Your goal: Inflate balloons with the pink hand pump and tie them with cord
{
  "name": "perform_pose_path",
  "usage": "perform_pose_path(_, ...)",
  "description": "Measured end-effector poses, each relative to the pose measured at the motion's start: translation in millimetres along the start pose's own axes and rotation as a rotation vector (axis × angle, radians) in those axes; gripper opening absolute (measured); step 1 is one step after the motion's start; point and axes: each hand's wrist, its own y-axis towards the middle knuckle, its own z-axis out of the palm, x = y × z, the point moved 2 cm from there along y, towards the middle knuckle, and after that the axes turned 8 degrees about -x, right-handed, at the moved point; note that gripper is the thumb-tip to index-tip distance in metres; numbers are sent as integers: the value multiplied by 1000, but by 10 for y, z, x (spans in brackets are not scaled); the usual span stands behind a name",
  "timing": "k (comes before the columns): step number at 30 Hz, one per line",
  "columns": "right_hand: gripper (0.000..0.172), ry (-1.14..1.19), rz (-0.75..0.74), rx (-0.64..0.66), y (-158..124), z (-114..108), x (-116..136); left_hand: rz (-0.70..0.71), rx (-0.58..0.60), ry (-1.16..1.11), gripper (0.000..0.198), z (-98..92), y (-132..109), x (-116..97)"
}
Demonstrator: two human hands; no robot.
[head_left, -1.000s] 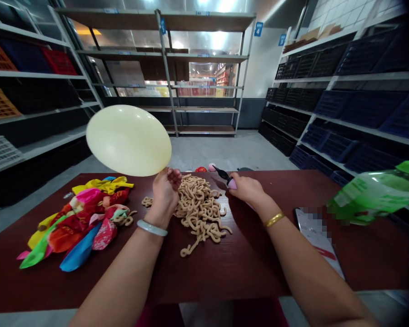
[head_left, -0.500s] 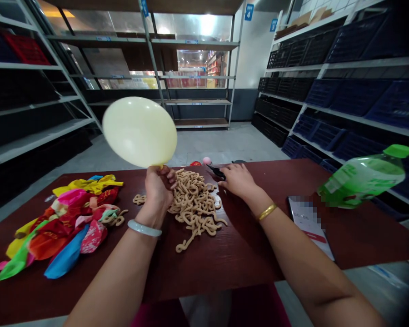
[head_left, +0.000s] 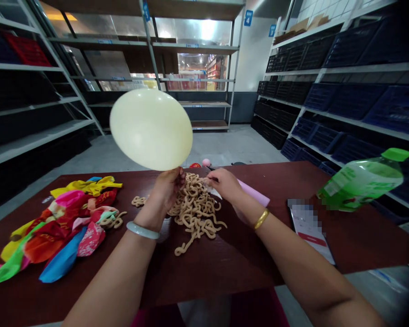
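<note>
My left hand (head_left: 170, 188) is closed around the neck of a blown-up pale yellow balloon (head_left: 152, 129), which stands above the table. Just right of it lies a heap of tan, curled, cord-like strands (head_left: 194, 213). My right hand (head_left: 223, 184) pinches at the far right edge of the heap; what sits between its fingertips is too small to make out. A pink tube (head_left: 254, 193) lies on the table behind my right wrist, partly hidden by it.
Flat balloons (head_left: 68, 222) of many colours are piled at the left of the dark red table (head_left: 238, 268). On the right are a phone (head_left: 313, 236) and a green bottle (head_left: 361, 179). Shelves (head_left: 194, 104) and crates (head_left: 354, 104) stand beyond.
My right hand has left the dark-tipped object and moved left to the strands, its fingers now pinched; the pink tube has come into view. My left hand and the balloon shifted right.
</note>
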Motion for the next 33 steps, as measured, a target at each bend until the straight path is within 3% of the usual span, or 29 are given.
perform_pose_path(4,23,657,204,-60,39,-114,70,52,-32,-58,20,-65,37,1)
perform_pose_path(7,27,943,290,-75,36,-196,125,9,-51,-115,19,-81,35,-10)
perform_pose_path(14,33,1120,418,-19,12,-320,221,-151,-75,-207,11,-21,-40,21)
perform_pose_path(17,43,1117,379,42,5,-287,253,-209,-23,-211,8,51,-105,62)
perform_pose_path(21,40,896,286,72,-11,-234,290,-247,1,-173,6,139,-189,94)
perform_pose_path(27,26,-171,-15,-396,-77,-351,368,-314,-20,-94,3,172,-235,166)
perform_pose_path(29,25,-360,-116,-406,-109,-348,434,-338,12,-73,4,209,-266,212)
perform_pose_path(33,24,-499,-290,-269,-160,-280,591,-298,118,-106,11,323,-349,273)
